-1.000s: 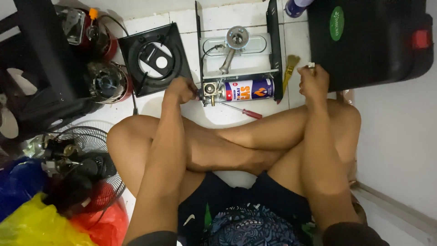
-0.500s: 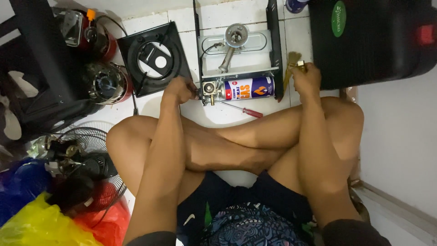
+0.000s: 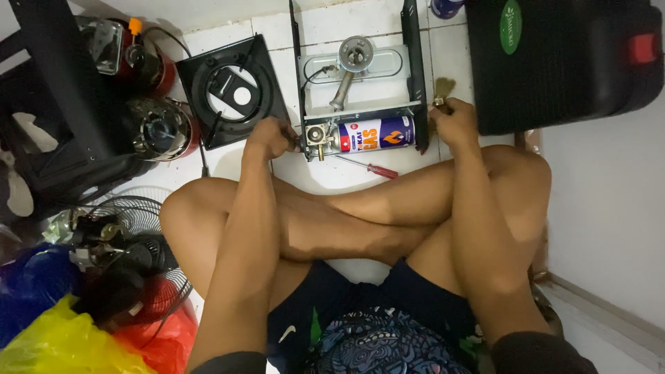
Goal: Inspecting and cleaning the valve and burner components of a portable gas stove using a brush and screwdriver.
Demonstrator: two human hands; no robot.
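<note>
Head view: left hand (image 3: 271, 137) pinches the valve (image 3: 316, 135) beside the gas canister (image 3: 375, 133). Right hand (image 3: 454, 119) grips a brush (image 3: 443, 88). Knocking the valve could leak gas.

White tiled floor (image 3: 325, 181) carries everything. Red-handled screwdriver (image 3: 370, 168) lies on the tiles just below the stove, tip pointing left. Black square top cover (image 3: 232, 90) with a round opening sits tilted, left of the stove frame. Further left, two red-bodied appliances with shiny metal tops: one (image 3: 161, 128) near the cover, one (image 3: 128, 52) above it with an orange knob. Large black case (image 3: 561, 59) with a green oval sticker and red latch at top right. Blue round object (image 3: 447, 7) at top edge, cut off. Wire fan guard (image 3: 142, 221) at left, cluttered dark parts over it. Yellow bag (image 3: 66, 343), red bag (image 3: 163, 339) and blue bag (image 3: 31, 287) at bottom left.
</note>
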